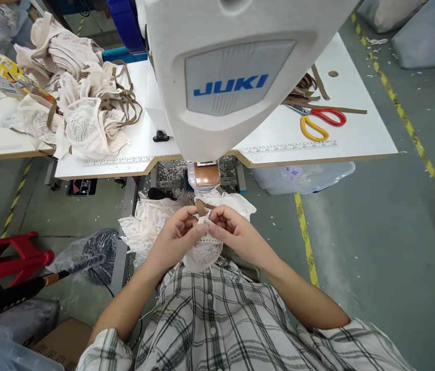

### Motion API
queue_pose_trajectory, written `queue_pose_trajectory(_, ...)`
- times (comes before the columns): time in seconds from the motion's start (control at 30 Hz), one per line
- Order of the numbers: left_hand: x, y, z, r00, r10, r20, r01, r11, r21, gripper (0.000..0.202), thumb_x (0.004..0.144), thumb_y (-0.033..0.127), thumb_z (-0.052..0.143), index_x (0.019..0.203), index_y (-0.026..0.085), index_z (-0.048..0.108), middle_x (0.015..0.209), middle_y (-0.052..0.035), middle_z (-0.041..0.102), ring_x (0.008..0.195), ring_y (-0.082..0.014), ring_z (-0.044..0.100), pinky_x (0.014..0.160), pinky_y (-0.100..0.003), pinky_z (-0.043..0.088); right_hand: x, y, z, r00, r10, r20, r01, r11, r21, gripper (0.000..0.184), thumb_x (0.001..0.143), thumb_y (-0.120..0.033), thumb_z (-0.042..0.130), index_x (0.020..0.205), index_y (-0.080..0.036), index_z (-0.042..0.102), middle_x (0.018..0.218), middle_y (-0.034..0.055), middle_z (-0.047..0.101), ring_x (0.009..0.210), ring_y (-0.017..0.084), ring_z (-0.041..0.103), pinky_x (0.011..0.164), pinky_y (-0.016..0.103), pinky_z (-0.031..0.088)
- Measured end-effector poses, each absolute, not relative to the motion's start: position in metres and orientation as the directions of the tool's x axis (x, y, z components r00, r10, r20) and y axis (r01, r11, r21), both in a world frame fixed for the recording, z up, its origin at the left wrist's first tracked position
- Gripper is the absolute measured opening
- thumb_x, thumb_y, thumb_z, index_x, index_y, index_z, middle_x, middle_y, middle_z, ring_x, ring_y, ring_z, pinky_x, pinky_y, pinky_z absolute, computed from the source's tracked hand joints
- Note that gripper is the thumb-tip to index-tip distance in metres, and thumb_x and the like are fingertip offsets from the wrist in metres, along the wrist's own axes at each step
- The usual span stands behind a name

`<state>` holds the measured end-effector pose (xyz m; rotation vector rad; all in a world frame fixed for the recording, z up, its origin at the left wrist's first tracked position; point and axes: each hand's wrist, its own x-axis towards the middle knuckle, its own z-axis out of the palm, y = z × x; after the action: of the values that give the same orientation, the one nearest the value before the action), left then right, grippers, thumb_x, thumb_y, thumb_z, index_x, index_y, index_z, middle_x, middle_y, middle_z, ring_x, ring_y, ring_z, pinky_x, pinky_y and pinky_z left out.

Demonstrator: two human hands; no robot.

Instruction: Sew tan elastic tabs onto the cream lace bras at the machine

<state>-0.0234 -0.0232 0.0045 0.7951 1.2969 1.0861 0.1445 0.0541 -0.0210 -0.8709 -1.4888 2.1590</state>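
Close to my body, below the sewing machine head (217, 62), both hands meet at a cream lace bra (203, 255). My left hand (181, 231) pinches the bra's upper edge between thumb and fingers. Opposite it, my right hand (229, 229) pinches the same edge, its fingertips nearly touching those of the left. A brown strap (201, 207) sticks up between the fingertips. More cream lace fabric (150, 219) hangs to the left and behind my hands. The exact spot under the thumbs is hidden.
Cream bras with brown straps (84, 123) are heaped on the white table's left side, beside a yellow-capped bottle (3, 72). Scissors (317, 121) and brown straps (319, 85) lie at right. A clear plastic bin (306, 178) sits under the table; a red stool (9, 257) stands left.
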Motion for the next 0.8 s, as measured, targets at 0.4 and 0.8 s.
queue_pose_trajectory(0.4,-0.022,-0.024,-0.004,-0.17,0.926,-0.337,-0.154,0.313,0.937,0.031,0.093,0.043,0.058,0.113,0.021,0.067,0.097,-0.0046,0.067,0.088,-0.0169,0.061,0.077,-0.025,0.048,0.14,0.053,-0.022,-0.748,0.602,-0.28,-0.068,-0.489,-0.869,0.023,0.084,-0.04,0.071,0.085,-0.018,0.064,0.079,-0.0007,0.055,0.07,0.01,0.048,0.063,0.024,0.04)
queue_pose_trajectory(0.8,-0.022,-0.041,0.023,-0.026,0.987,-0.158,0.124,0.16,0.979,0.017,0.091,0.033,0.061,0.092,0.018,0.068,0.065,0.0013,0.054,0.055,-0.0092,0.045,0.051,-0.021,0.036,0.147,0.107,-0.122,-0.741,0.611,-0.279,0.489,0.208,-0.847,0.064,0.081,-0.062,0.061,0.126,-0.017,0.056,0.128,0.0176,0.055,0.117,0.032,0.051,0.094,0.044,0.042)
